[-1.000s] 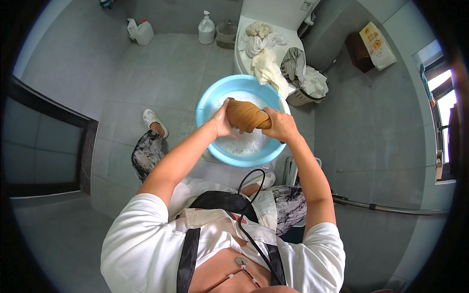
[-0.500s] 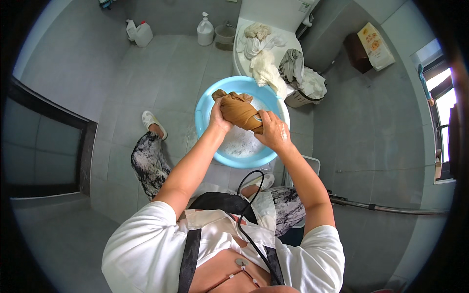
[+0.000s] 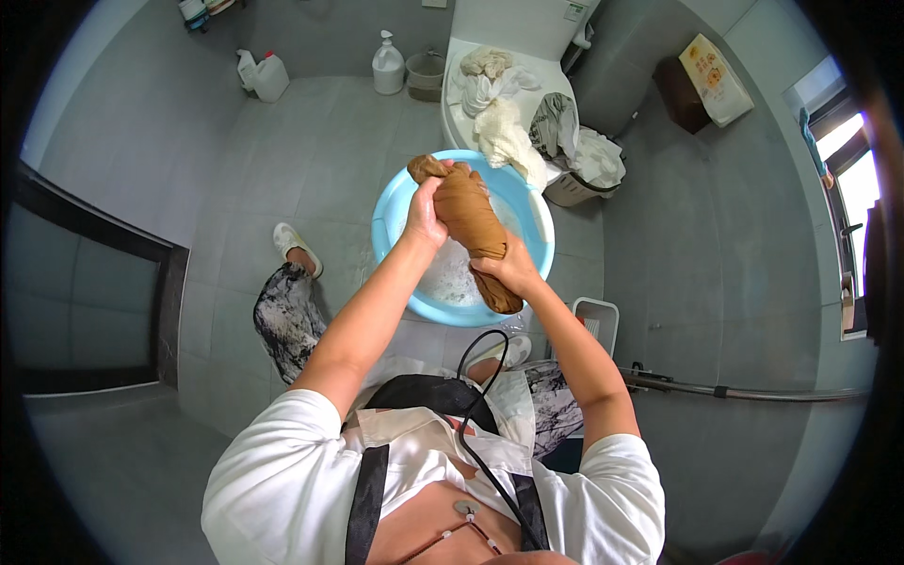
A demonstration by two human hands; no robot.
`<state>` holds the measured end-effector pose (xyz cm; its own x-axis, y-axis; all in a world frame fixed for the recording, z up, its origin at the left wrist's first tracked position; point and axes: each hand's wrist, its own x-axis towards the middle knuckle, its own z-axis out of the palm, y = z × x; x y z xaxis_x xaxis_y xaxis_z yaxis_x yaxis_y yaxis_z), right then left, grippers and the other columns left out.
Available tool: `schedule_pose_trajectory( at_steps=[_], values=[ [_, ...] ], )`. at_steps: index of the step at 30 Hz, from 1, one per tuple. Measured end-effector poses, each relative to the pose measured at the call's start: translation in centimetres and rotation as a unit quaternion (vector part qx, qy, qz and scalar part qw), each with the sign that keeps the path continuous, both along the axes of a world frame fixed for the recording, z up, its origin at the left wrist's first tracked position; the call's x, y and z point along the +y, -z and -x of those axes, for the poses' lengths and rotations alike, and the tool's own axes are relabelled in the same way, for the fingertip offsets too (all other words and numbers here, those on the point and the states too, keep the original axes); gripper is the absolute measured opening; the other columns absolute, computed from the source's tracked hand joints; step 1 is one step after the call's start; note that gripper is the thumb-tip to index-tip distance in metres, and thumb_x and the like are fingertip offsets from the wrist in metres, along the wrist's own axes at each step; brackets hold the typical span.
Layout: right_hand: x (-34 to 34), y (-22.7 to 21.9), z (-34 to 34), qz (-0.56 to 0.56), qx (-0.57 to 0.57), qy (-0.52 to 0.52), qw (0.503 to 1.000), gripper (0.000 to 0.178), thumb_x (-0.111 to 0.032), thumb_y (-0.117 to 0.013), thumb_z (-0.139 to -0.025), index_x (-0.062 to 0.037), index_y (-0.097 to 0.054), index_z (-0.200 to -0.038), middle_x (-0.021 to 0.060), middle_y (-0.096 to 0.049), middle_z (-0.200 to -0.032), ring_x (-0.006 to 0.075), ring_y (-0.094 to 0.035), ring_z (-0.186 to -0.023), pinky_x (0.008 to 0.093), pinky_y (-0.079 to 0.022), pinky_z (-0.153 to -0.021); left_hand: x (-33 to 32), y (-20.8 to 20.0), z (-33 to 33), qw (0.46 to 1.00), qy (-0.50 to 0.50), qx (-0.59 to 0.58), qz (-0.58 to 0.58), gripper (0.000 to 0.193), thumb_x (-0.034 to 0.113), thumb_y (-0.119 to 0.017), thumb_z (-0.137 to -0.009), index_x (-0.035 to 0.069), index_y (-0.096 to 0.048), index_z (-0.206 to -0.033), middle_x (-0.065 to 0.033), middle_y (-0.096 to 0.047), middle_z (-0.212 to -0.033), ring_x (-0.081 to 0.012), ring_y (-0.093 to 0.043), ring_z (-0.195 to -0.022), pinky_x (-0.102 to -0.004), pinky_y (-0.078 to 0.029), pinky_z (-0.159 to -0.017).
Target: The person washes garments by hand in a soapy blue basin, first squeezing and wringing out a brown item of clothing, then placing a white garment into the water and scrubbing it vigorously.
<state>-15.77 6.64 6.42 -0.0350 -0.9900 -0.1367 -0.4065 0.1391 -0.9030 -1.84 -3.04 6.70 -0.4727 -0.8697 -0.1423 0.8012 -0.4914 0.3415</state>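
A brown cloth garment (image 3: 468,218), twisted into a thick roll, is held over a light blue basin (image 3: 389,209). My left hand (image 3: 427,215) grips its upper part, where a bunched end sticks out beyond the fingers. Lower down, my right hand (image 3: 511,267) is wrapped round the roll, and the other end hangs below it near the basin's front rim. Sudsy water (image 3: 449,275) shows in the basin beneath. The garment's exact kind cannot be made out.
Pale cloths (image 3: 504,132) lie on the closed toilet lid, one draping onto the basin's rim. Beside the toilet stands a bin (image 3: 572,191) with a white liner. A pump bottle (image 3: 387,66), a small bucket (image 3: 426,75) and a white jug (image 3: 271,77) are by the back wall.
The brown garment has turned from nearly crosswise to steeper and looks longer and more tightly twisted. My right hand has moved down and toward me along with its lower end.
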Motion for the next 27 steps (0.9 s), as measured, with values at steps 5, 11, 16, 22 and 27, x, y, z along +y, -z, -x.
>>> schedule_pose_trajectory(
  at_steps=[5, 11, 16, 22, 27],
  values=[
    [0.1, -0.3, -0.1, -0.108, -0.145, -0.051, 0.982, 0.043, -0.022, -0.068, -0.061, 0.0018, -0.055, -0.095, 0.0101, -0.061, -0.081, 0.0175, -0.058, -0.070, 0.0298, -0.047, -0.066, -0.3, 0.3, -0.1, 0.996, -0.010, -0.072, 0.059, 0.017, 0.017, -0.046, -0.084, 0.010, -0.048, -0.099, -0.0103, -0.055, -0.102, -0.0263, -0.054, -0.095, -0.0422, -0.046, -0.084],
    [0.0, -0.9, -0.6, -0.173, -0.240, -0.058, 0.953, 0.039, -0.022, -0.067, -0.064, 0.0031, -0.056, -0.093, 0.0104, -0.061, -0.081, 0.0178, -0.058, -0.068, 0.0293, -0.048, -0.065, -0.3, -1.7, 0.0, 0.991, -0.012, -0.121, 0.055, 0.031, 0.042, -0.045, -0.088, 0.012, -0.051, -0.090, -0.0045, -0.056, -0.097, -0.0177, -0.054, -0.087, -0.0351, -0.047, -0.077],
    [0.1, -0.7, -0.7, -0.195, -0.233, -0.082, 0.949, 0.041, -0.023, -0.066, -0.065, 0.0031, -0.055, -0.095, 0.0111, -0.061, -0.082, 0.0184, -0.059, -0.069, 0.0298, -0.048, -0.064, -1.2, -0.2, -0.1, 0.991, -0.004, -0.128, 0.050, 0.034, 0.044, -0.044, -0.088, 0.012, -0.052, -0.089, -0.0048, -0.057, -0.090, -0.0181, -0.056, -0.081, -0.0359, -0.049, -0.072],
    [-0.2, -0.7, 0.5, -0.222, -0.230, -0.106, 0.942, 0.045, -0.026, -0.066, -0.066, 0.0024, -0.053, -0.099, 0.0120, -0.060, -0.084, 0.0188, -0.059, -0.070, 0.0300, -0.049, -0.064, -1.7, 2.0, -0.1, 0.990, 0.037, -0.133, 0.000, 0.034, 0.035, -0.057, -0.081, 0.011, -0.052, -0.104, -0.0086, -0.057, -0.096, -0.0234, -0.057, -0.088, -0.0399, -0.049, -0.077],
    [-0.1, -0.9, 0.8, -0.294, -0.276, -0.127, 0.906, 0.047, -0.029, -0.064, -0.068, 0.0009, -0.053, -0.102, 0.0122, -0.060, -0.088, 0.0183, -0.059, -0.075, 0.0297, -0.049, -0.067, -0.9, 1.1, -0.5, 0.987, 0.047, -0.149, 0.047, 0.047, 0.027, -0.059, -0.076, 0.009, -0.045, -0.117, -0.0059, -0.051, -0.112, -0.0251, -0.054, -0.097, -0.0428, -0.046, -0.084]
  ],
)
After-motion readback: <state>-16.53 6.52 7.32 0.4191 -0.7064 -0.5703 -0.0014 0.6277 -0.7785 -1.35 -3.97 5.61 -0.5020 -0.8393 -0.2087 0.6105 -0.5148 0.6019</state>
